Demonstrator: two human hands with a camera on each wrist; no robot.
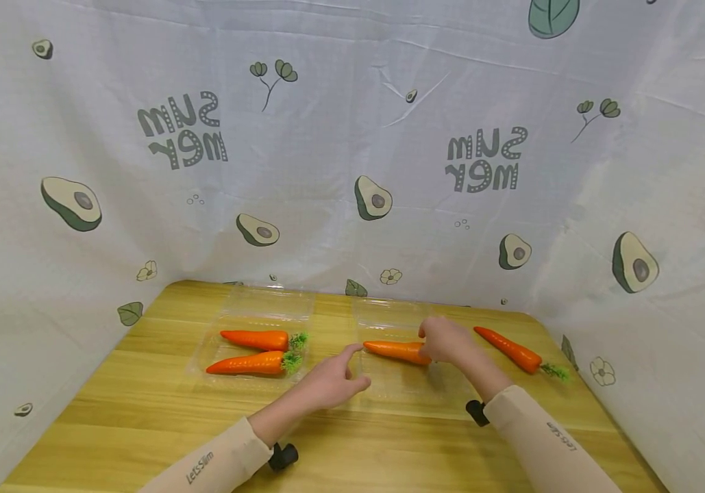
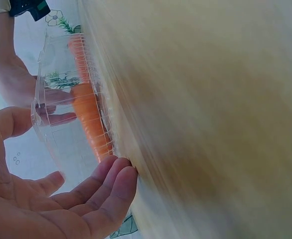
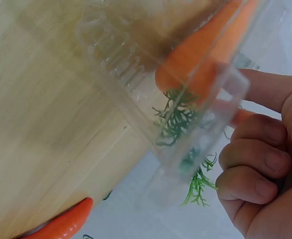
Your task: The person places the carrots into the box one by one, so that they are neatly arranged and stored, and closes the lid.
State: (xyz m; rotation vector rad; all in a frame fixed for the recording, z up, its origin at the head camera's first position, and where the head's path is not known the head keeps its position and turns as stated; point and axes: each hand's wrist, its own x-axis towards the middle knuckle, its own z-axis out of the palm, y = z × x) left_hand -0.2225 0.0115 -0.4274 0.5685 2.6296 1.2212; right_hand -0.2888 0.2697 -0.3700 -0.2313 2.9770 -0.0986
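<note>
An orange carrot (image 1: 397,351) with a green top lies in the right clear plastic box (image 1: 383,387). My right hand (image 1: 447,340) reaches over the box wall and pinches the carrot's thick end between index finger and thumb. In the right wrist view, its other fingers (image 3: 255,159) are curled in outside the wall. My left hand (image 1: 330,380) is at the left side of this box, index finger and thumb spread apart, holding nothing. The left wrist view has its loosely bent fingers (image 2: 106,194) close to the carrot's tip (image 2: 103,149).
On the left, another clear box (image 1: 201,356) holds two carrots, an upper one (image 1: 256,339) and a lower one (image 1: 247,363). A loose carrot (image 1: 512,350) lies on the wooden table (image 1: 142,411) at the right. A printed white curtain (image 1: 327,150) surrounds the table's back and sides.
</note>
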